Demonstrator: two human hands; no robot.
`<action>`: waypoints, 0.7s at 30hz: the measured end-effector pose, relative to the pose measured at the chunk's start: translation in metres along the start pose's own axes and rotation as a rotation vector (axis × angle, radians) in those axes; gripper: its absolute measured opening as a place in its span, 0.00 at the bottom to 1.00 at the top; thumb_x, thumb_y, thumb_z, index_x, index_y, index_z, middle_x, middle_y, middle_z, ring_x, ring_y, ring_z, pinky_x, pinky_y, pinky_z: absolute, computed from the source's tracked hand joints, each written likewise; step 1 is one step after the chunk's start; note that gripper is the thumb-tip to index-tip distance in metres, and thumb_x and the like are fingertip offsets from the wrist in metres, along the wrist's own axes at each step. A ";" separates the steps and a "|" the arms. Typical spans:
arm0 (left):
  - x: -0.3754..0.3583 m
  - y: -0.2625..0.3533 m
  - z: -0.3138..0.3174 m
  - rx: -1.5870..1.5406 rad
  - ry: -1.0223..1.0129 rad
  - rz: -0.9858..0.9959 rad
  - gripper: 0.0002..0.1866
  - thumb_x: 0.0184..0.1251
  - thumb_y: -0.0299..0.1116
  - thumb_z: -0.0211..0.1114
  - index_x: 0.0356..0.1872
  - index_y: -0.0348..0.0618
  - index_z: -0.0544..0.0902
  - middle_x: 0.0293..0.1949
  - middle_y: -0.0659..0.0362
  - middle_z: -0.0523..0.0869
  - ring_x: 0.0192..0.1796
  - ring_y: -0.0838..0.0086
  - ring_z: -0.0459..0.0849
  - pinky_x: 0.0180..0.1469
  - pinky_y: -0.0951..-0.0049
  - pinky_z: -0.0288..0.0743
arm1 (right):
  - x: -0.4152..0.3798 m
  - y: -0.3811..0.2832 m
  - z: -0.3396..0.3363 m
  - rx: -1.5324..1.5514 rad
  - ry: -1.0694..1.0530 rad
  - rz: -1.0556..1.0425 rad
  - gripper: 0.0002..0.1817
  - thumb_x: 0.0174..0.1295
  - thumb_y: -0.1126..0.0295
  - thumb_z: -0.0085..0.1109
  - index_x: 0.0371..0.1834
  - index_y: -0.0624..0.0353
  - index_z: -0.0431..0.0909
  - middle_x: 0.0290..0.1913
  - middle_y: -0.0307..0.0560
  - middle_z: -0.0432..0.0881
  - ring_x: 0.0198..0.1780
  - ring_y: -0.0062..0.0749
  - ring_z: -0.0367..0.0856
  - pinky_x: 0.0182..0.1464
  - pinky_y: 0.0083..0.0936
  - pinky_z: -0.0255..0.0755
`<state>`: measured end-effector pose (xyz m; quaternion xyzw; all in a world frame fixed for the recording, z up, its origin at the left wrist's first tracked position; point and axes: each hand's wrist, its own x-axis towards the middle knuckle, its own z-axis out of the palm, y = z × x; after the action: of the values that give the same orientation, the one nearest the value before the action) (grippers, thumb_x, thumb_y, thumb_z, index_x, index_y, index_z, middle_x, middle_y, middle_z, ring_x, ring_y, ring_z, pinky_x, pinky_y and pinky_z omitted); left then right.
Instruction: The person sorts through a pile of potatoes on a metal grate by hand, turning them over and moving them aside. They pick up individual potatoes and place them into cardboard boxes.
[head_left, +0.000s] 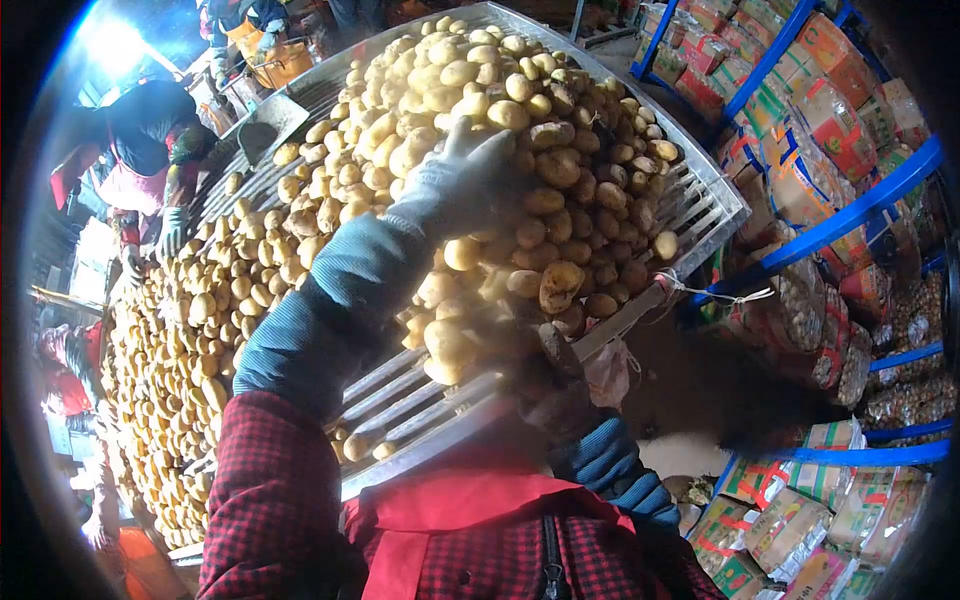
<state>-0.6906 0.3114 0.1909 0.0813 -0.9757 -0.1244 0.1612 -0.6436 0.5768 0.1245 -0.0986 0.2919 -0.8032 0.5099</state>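
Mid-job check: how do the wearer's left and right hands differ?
The left hand looks pale and brightly lit; the right hand looks dark and blurred. The left hand reaches out over the potatoes; the right hand is nearer the body, by the near edge of the slatted table. Both come out of blue sleeves.

Your left grip (465, 180): pale-gloved, fingers spread, on the potato heap (430, 100)
Your right grip (562, 385): dark, blurred, at the heap's near edge; whether it holds anything is unclear
Slatted metal counter (700, 205): under the potatoes, bars bare along your near side
Co-worker's gloved hand (173, 232): at the potatoes, to your left
Printed cartons (830, 130): stacked behind blue rails (850, 232), to your right
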 end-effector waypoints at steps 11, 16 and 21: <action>0.002 -0.012 0.002 -0.166 0.065 -0.049 0.39 0.50 0.36 0.80 0.69 0.60 0.78 0.59 0.49 0.79 0.60 0.49 0.82 0.59 0.53 0.82 | 0.102 -0.125 0.044 -0.557 0.334 -0.156 0.22 0.68 0.56 0.69 0.62 0.50 0.79 0.44 0.39 0.85 0.41 0.31 0.87 0.38 0.27 0.81; 0.002 -0.023 0.002 -0.024 0.107 -0.064 0.50 0.45 0.39 0.81 0.76 0.62 0.69 0.62 0.51 0.76 0.66 0.49 0.77 0.63 0.48 0.75 | 0.148 -0.124 0.033 -0.876 0.377 -0.017 0.12 0.70 0.57 0.64 0.51 0.46 0.81 0.40 0.32 0.83 0.31 0.17 0.76 0.37 0.28 0.79; 0.003 -0.034 -0.001 -0.105 0.042 -0.036 0.48 0.44 0.40 0.82 0.74 0.63 0.72 0.65 0.52 0.76 0.67 0.50 0.77 0.65 0.50 0.74 | 0.171 -0.117 0.018 -0.916 0.303 -0.013 0.13 0.71 0.55 0.63 0.52 0.47 0.83 0.41 0.30 0.82 0.36 0.15 0.73 0.36 0.25 0.75</action>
<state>-0.6892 0.2782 0.1838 0.0930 -0.9626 -0.1766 0.1832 -0.8029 0.4565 0.1823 -0.1970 0.6860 -0.6005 0.3607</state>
